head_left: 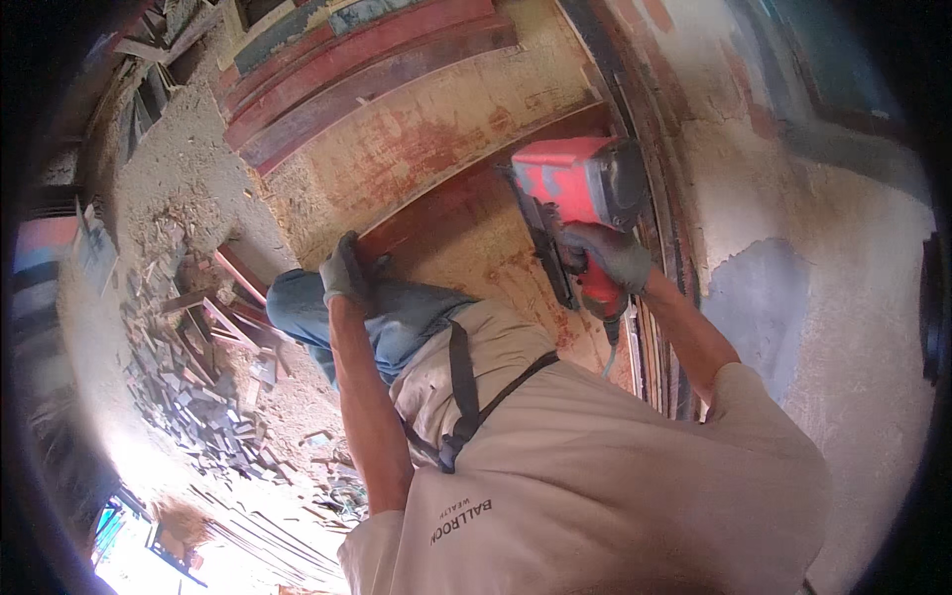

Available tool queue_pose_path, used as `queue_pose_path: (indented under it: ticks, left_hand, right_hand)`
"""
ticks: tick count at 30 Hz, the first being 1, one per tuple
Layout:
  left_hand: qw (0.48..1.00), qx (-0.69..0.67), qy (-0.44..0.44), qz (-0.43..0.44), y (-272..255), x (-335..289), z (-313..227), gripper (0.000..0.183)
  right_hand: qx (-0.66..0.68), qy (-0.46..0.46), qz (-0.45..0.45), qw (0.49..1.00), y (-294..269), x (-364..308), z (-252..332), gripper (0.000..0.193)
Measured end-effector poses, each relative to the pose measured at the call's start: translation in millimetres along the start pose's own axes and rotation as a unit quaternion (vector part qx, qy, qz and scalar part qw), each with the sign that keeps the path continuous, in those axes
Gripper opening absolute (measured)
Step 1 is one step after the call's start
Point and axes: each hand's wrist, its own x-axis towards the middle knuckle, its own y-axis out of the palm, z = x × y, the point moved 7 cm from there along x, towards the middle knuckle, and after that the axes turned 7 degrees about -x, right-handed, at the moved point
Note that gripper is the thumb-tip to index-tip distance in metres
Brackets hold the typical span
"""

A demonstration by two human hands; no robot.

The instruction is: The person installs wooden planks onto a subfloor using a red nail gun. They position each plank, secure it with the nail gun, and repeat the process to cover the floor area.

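Dusty floor (183, 183) littered with wood offcuts (203, 409), patchy beige wall (858, 238) at right, bright light (174, 573) lower left

Scraps (203, 402) left of plank (436, 215)

The bench (397, 149) has a tan top blotched with rusty red stains, heaviest about its middle. A row of red and dark planks (372, 59) lies side by side toward its far end. Nearer, one long brown board (446, 213) runs across; I can't tell from here whether it's flat or on edge, though its upper rim catches the light.
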Motion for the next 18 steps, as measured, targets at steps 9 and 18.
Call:
queue_pose_path:
  ticks: [9,18]
  left_hand:
    - [0.998,0.039,0.052,-0.006,12,11,10,0.066]
    - [0.999,0.012,0.032,-0.021,12,4,8,0.062]
  right_hand:
    - [0.001,0.035,-0.029,0.999,4,6,15,0.018]
    - [-0.064,0.03,-0.029,0.997,10,9,20,0.025]
